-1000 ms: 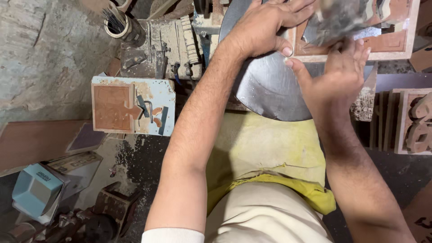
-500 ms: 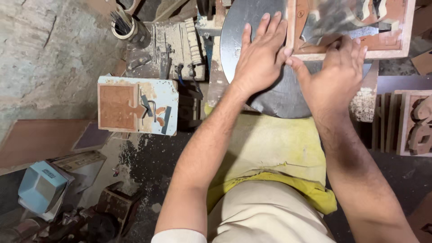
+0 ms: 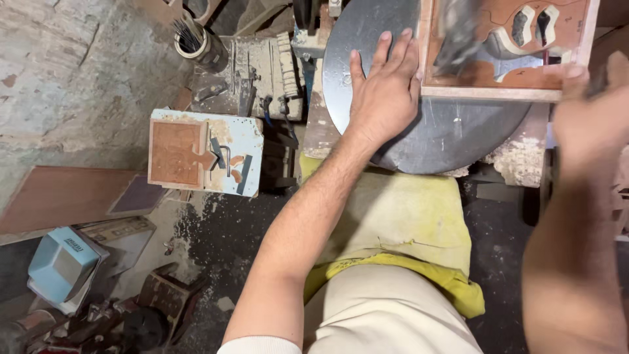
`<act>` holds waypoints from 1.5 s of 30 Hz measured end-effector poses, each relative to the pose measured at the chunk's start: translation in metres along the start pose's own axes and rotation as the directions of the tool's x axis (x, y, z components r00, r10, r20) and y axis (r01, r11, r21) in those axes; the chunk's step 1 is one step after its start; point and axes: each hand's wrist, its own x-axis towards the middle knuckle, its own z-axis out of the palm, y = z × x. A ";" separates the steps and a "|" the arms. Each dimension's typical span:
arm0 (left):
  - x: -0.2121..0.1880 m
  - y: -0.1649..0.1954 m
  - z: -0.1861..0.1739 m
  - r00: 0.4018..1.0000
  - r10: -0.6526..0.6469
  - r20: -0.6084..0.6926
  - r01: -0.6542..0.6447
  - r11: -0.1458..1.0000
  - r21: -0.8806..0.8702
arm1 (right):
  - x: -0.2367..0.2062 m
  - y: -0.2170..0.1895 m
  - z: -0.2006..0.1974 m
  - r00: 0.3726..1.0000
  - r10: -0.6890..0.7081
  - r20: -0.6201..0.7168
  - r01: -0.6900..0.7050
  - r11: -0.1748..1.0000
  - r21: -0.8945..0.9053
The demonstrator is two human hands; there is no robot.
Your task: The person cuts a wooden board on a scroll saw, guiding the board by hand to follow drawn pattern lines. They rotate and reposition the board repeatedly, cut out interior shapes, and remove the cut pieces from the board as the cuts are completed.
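Since half a second before, my left hand (image 3: 383, 92) had stayed flat on the round grey metal disc (image 3: 452, 141), fingers spread, its fingertips touching the left edge of the carved wooden panel (image 3: 504, 49). My right hand (image 3: 593, 108) had slid off to the panel's lower right corner (blurred, so I could not tell whether it was gripping or only pressing). That panel lay across the disc's upper right, reddish with pale cut-out shapes and a grey smear of motion over its left part. To my left, a smaller inlaid block (image 3: 204, 152) sat on a cluttered worktop (image 3: 255, 72) near a cup of thin rods (image 3: 196, 39). I judged the risk to be the panel skidding under uneven pressure, since one hand only butted against its edge, and my fingers lay close to it.
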 end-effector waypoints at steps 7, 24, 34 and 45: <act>0.001 0.000 0.001 1.000 -0.009 0.024 0.008 0.999 0.042 | -0.001 0.036 0.000 0.917 0.226 0.328 -0.374 0.772 0.514; 0.006 -0.001 0.006 1.000 0.016 0.004 -0.016 0.995 0.102 | -0.083 0.032 -0.024 0.843 0.251 0.476 -0.538 0.368 0.758; 0.026 -0.007 0.001 0.995 0.089 0.038 -0.092 0.993 0.077 | -0.168 0.027 0.012 0.597 0.313 0.739 -0.802 0.239 0.547; 0.040 -0.008 -0.007 0.982 0.151 0.115 -0.160 0.984 0.075 | -0.212 -0.050 0.041 0.562 0.131 0.817 -0.811 -0.106 0.575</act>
